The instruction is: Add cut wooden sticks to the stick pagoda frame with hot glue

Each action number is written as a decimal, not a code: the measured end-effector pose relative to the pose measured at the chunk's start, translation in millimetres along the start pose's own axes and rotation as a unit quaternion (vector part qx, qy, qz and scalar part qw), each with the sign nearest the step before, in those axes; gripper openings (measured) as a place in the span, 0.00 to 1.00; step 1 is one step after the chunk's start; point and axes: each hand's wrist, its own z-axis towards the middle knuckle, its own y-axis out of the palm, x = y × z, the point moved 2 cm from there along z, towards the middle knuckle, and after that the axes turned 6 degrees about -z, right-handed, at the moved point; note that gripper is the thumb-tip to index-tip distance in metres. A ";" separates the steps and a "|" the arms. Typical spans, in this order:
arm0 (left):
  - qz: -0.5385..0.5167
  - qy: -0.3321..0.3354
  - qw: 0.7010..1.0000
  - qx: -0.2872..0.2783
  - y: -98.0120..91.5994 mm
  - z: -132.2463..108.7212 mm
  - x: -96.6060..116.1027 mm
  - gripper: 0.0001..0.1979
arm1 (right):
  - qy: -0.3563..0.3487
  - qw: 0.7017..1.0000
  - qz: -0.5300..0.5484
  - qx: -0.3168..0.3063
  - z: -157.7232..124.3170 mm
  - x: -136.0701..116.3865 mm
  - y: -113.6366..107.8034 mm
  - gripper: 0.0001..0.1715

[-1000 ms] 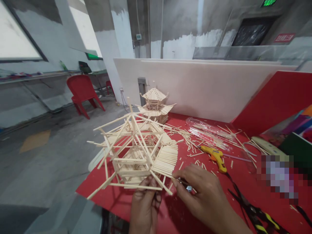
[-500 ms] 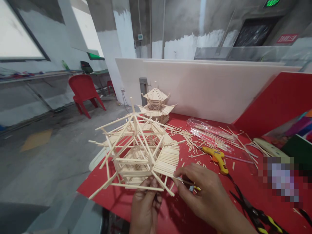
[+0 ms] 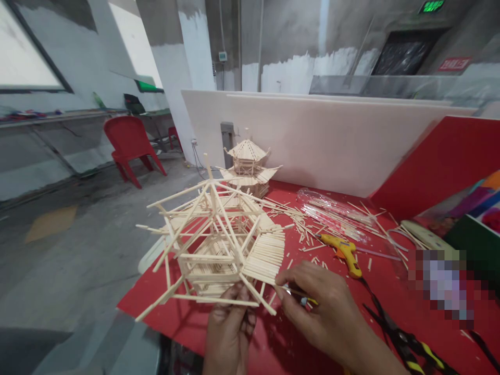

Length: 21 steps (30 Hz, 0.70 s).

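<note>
A half-covered pavilion model point(image 3: 213, 255) of thin wooden sticks stands at the front of the red table, its upper roof a bare frame. Strips close together cover the right lower roof panel point(image 3: 265, 255). My left hand point(image 3: 228, 328) is closed on the model's front lower edge, fingers partly hidden by a beam. At the right panel's front edge, my right hand point(image 3: 320, 307) is closed in a pinch on a thin wooden stick, fingertips touching or very near the panel. A small item with a yellow end point(image 3: 311, 301) shows beneath that hand; its kind is unclear.
Behind stands a roofed stick pagoda point(image 3: 248, 164). To the right lie a yellow glue gun point(image 3: 344, 252), loose sticks point(image 3: 299, 221), a plastic bag of sticks point(image 3: 332, 213) and black-yellow pliers point(image 3: 406, 341). A white board point(image 3: 312, 140) rises behind the red tabletop point(image 3: 289, 344).
The whole view has shifted slightly, so things sit a little further left. Both hands keep nearly the same place and grip on the model.
</note>
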 end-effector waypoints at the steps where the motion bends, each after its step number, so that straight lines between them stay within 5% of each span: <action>1: -0.006 0.000 1.000 0.000 -0.3 0.1 -0.1 0.17 | -0.001 1.000 0.001 0.001 -0.1 0.0 0.0 0.04; 21: 0.002 -0.006 1.000 -0.007 -2.2 -1.2 -0.2 0.17 | -0.010 1.000 -0.011 -0.003 1.5 1.5 0.1 0.05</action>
